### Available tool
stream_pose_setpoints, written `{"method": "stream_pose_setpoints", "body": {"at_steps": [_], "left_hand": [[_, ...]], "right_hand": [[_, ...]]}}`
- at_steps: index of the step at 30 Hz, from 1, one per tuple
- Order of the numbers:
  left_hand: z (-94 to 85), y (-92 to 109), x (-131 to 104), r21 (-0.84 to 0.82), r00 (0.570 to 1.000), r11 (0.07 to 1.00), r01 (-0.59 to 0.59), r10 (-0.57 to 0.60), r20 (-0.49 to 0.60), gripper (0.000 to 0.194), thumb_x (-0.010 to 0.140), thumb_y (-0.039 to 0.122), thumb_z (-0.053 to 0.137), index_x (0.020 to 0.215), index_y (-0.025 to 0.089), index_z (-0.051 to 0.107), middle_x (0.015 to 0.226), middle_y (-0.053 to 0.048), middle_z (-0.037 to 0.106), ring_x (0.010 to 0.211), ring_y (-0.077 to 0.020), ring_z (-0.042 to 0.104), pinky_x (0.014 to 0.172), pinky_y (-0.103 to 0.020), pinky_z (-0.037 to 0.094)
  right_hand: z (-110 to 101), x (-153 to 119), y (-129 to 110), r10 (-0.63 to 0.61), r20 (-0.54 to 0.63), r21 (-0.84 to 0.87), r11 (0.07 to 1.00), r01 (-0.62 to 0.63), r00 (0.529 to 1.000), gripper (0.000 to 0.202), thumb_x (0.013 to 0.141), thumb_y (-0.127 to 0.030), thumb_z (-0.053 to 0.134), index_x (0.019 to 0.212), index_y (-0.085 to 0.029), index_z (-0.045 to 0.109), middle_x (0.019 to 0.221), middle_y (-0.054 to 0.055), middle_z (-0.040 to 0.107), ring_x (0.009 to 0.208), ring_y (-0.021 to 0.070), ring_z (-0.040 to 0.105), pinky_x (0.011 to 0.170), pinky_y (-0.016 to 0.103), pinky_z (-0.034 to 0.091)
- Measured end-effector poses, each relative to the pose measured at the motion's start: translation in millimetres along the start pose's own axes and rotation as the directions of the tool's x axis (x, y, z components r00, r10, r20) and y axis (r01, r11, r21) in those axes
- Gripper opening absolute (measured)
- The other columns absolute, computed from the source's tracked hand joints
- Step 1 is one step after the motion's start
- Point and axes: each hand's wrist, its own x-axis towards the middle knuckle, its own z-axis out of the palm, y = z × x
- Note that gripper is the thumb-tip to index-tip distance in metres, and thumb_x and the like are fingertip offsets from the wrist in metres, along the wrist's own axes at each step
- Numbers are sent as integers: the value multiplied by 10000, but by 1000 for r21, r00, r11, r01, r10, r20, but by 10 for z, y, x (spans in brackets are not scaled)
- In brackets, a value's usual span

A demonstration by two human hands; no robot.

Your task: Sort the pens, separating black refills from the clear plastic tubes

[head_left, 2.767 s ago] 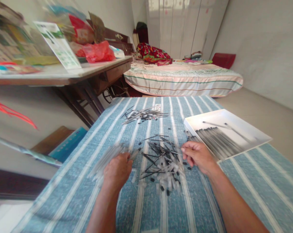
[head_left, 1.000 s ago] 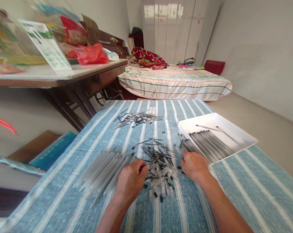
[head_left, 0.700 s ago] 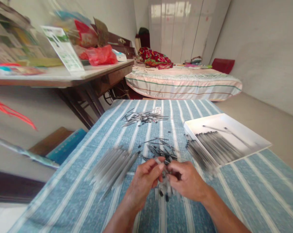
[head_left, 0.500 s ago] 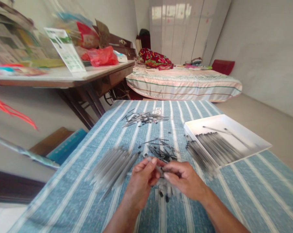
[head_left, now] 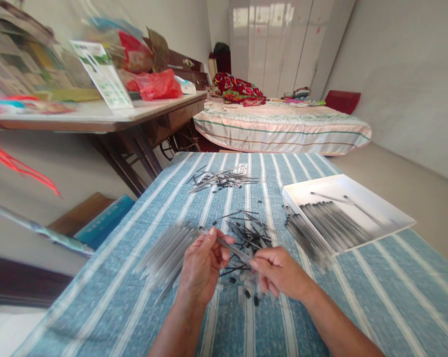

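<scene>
A grey pen (head_left: 234,249) slants between my two hands above the table. My left hand (head_left: 202,265) is closed around its upper left part, with the dark end showing past the thumb. At its lower right end, my right hand (head_left: 283,272) pinches it between thumb and fingers. Just beyond the hands lies a loose pile of thin black refills (head_left: 250,232). Small clear pieces and black caps (head_left: 251,290) are scattered beneath the right hand. A row of grey pen barrels (head_left: 168,253) rests beside the left hand.
A white box lid (head_left: 380,213) on the right holds a row of dark pens (head_left: 331,223), and more pens (head_left: 308,240) lie along its left side. Farther back is another pile of thin parts (head_left: 224,179). A side table (head_left: 149,111) stands at left.
My hands have moved apart, the left one up and to the left, so more of the pen shows between them. The piles look unchanged.
</scene>
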Motion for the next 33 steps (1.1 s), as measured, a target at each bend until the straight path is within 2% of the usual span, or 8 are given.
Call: {"method": "stream_pose_setpoints", "body": {"at_steps": [6, 10, 13, 15, 21, 24, 29, 33], "left_hand": [[23, -45, 17, 3, 997, 1000, -18, 18, -80, 185, 702, 288, 618, 712, 126, 531, 601, -29, 623, 361, -62, 443, 320, -155, 312], [-36, 26, 66, 11, 991, 1000, -26, 27, -130, 187, 683, 291, 625, 691, 124, 540, 575, -27, 614, 354, -65, 438, 315, -160, 313], [-183, 188, 153, 45, 914, 977, -209, 212, -347, 186, 677, 283, 622, 635, 138, 514, 523, 3, 590, 343, -46, 407, 324, -143, 311], [-257, 274, 192, 66, 869, 958, -279, 281, -407, 197, 676, 291, 620, 620, 145, 500, 498, 19, 573, 337, -41, 385, 323, -138, 296], [-159, 160, 142, 30, 961, 985, -171, 173, -214, 212, 670, 313, 635, 668, 135, 520, 551, -7, 598, 342, -45, 382, 328, -154, 281], [-86, 84, 101, 24, 975, 991, -132, 134, -175, 227, 672, 328, 643, 683, 136, 521, 577, -12, 607, 351, -42, 393, 340, -154, 286], [-19, 45, 52, 29, 991, 995, -99, 102, -86, 215, 697, 323, 628, 694, 136, 521, 609, -14, 612, 362, -40, 406, 357, -159, 300], [8, 6, 18, 73, 998, 996, -51, 54, -41, 233, 698, 346, 627, 690, 140, 518, 589, -7, 601, 339, -32, 384, 341, -154, 266]], "right_hand": [[64, -8, -67, -182, -109, -296, 944, 142, 977, 346, 858, -326, 419, 559, -160, 470, 438, -46, 500, 361, 46, 434, 411, 147, 320], [64, -37, -33, -385, -134, -624, 749, 224, 913, 303, 855, -289, 433, 587, -165, 502, 491, -33, 526, 450, 66, 466, 471, 182, 282], [56, -47, 30, -491, -137, -800, 567, 196, 860, 276, 856, -286, 430, 625, -169, 526, 516, -21, 551, 446, 75, 462, 479, 218, 239], [60, -32, 51, -518, -154, -831, 529, 174, 841, 288, 856, -296, 431, 614, -172, 526, 498, -23, 547, 430, 75, 463, 478, 224, 230], [28, 30, 63, -470, -240, -826, 559, 76, 850, 210, 801, -339, 517, 672, -190, 591, 498, -16, 585, 455, 104, 524, 484, 208, 265], [-10, 14, 57, -440, -298, -801, 597, 28, 847, 230, 768, -410, 555, 798, -192, 626, 521, -4, 605, 461, 122, 532, 492, 211, 295], [26, -20, 8, -447, -189, -758, 632, 159, 874, 290, 880, -339, 387, 800, -186, 621, 584, 19, 607, 508, 110, 539, 515, 208, 318], [50, -17, 7, -429, -283, -662, 735, 149, 858, 242, 871, -303, 403, 886, -184, 614, 659, 32, 628, 548, 117, 557, 546, 208, 351]]}}
